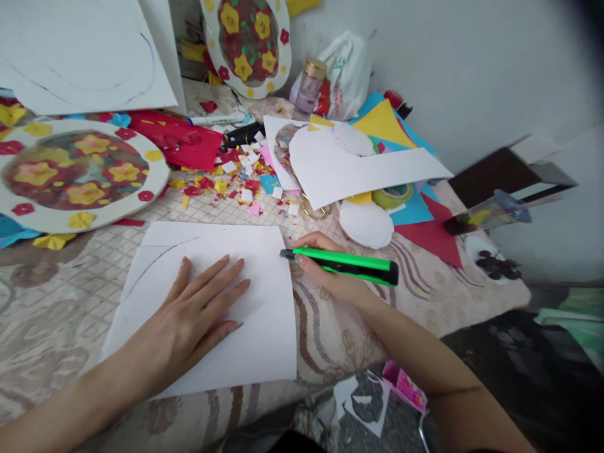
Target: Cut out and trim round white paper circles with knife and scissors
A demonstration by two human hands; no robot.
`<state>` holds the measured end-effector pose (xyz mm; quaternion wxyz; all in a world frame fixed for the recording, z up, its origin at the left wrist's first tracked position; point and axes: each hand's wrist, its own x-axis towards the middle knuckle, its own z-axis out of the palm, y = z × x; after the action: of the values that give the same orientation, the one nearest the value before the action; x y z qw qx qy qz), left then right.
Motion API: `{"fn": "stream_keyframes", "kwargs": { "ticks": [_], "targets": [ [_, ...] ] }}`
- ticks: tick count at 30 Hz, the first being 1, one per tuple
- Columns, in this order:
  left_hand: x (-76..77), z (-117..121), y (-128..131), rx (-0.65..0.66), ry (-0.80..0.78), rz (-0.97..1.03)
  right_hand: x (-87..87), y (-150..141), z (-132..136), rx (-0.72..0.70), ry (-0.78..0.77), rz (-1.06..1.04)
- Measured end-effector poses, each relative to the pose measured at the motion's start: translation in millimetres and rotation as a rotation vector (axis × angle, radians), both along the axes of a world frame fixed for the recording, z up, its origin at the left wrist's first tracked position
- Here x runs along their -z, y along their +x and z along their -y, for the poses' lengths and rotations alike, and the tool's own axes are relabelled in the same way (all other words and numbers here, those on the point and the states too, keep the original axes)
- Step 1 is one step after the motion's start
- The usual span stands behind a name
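A white sheet of paper or foam board (264,340) lies on the patterned tablecloth before me, with a dark curved line across its upper left part. My left hand (202,308) rests flat on the sheet, fingers spread. My right hand (321,261) grips a green and black utility knife (358,263) just off the sheet's right edge. The knife's tip points left toward the sheet, and its back end sticks out to the right. How far the blade is out I cannot tell.
Flower-decorated white frames (158,151) lie at left and lean on the wall. Paper scraps (231,167) litter the middle. White cut-outs (330,163), coloured paper, a roll of tape (392,196), a lidded jar (311,82) and a plastic cup (491,214) stand or lie farther right.
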<state>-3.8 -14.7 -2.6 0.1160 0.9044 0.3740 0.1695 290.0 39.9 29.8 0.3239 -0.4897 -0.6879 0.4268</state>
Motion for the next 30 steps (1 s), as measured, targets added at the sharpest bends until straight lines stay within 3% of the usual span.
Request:
{"fn": "stream_keyframes", "kwargs": {
  "ticks": [8,13,17,24,30],
  "targets": [
    [-11.3,-7,-6,0.166,-0.051,-0.083,11.3,-7,-4,0.035,-0.223,-0.276],
    [-6.0,-5,2,0.022,0.032,-0.078,17.1,-21,-8,-0.020,-0.158,-0.351],
    [-5.5,-5,4,-0.067,0.061,-0.069,11.2,-24,-6,-0.003,-0.067,-0.216],
    [-17.2,-14,-16,0.066,-0.122,-0.056,8.2,-17,2,0.024,0.108,0.006],
    [-22.3,-18,-21,0.045,-0.142,-0.015,7.9,-19,3,0.033,0.134,0.033]
  ]
}}
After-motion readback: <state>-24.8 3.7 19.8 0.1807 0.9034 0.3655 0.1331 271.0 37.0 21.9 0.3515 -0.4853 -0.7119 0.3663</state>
